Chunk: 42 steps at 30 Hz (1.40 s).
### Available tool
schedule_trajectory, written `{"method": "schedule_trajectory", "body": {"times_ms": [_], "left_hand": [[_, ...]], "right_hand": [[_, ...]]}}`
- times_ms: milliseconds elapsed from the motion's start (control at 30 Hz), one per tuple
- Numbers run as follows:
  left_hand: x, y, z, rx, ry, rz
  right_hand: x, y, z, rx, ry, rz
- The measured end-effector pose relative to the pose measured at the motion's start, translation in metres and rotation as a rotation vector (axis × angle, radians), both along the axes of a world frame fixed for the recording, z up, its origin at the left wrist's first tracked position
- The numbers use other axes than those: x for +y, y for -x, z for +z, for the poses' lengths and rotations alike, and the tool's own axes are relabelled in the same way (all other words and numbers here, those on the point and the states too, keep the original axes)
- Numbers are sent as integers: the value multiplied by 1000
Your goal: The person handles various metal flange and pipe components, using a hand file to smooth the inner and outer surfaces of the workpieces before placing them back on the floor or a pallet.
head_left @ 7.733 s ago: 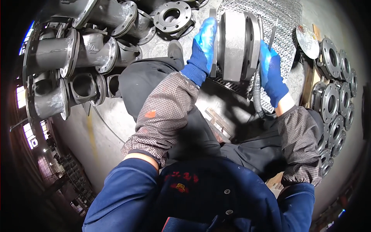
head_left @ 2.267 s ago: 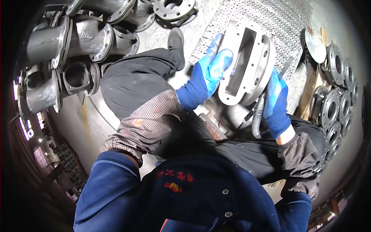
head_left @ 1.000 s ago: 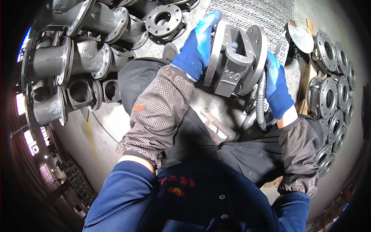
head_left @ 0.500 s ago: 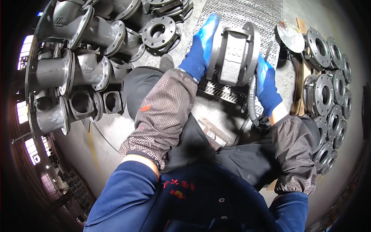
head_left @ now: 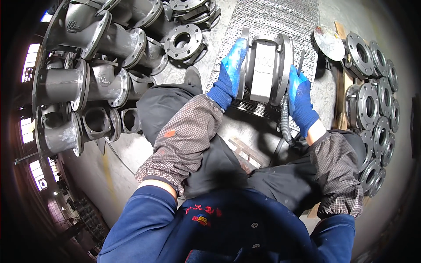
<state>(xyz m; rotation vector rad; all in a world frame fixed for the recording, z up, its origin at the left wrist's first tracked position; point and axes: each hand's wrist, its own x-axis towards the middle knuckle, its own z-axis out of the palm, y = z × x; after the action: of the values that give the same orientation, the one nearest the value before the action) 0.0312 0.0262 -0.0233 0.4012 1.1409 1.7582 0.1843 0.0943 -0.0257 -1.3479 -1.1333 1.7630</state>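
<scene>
While grey pipes [head_left: 58, 86] crowded the left, the left hand [head_left: 233, 69] clamped a flanged casting [head_left: 264, 68]

Its grip pressed the left flange [head_left: 245, 33]. The casting was between both hands, over a patterned mat [head_left: 276, 15]; contact unclear. The right hand's [head_left: 301, 95] grip circled a slim tool [head_left: 301, 62] beside the casting, a ribbed hose [head_left: 285, 117] below. Farther right were a round plate [head_left: 330, 45], then flanged rings [head_left: 362, 97].

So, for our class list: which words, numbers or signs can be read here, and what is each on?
Raised figures, not copied: central flanged casting.
Raised figures, not copied: upper-left pipe fitting, and another fitting below it.
Red characters, too blurred to read: navy jacket, beside an emblem.
</scene>
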Motion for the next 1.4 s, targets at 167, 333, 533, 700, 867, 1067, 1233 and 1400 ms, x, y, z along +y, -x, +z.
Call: {"method": "schedule_trajectory", "body": {"times_ms": [167, 333, 533, 700, 867, 1067, 1233, 1400], "left_hand": [[-20, -7, -4, 0, 78, 71], [-33, -15, 37, -154, 90, -137], [-6, -7, 26, -177, 58, -61], [20, -3, 26, -228, 11, 44], [25, 19, 3, -179, -28, -2], [6, 21, 11, -275, 24, -35], [-11, 15, 1, -86, 19, -36], [-39, 6, -38, 268, 6, -2]], "right_hand": [[-15, -19, 30, -98, 7, 170], [-6, -55, 34, -328, -980, 801], [9, -48, 29, -259, -1122, 649], [27, -39, 42, -17, -263, 529], [40, -29, 15, -328, -1030, 703], [18, -2, 14, 24, -435, 335], [13, -7, 24, -28, -429, 366], [4, -20, -10, -115, -93, 310]]}}
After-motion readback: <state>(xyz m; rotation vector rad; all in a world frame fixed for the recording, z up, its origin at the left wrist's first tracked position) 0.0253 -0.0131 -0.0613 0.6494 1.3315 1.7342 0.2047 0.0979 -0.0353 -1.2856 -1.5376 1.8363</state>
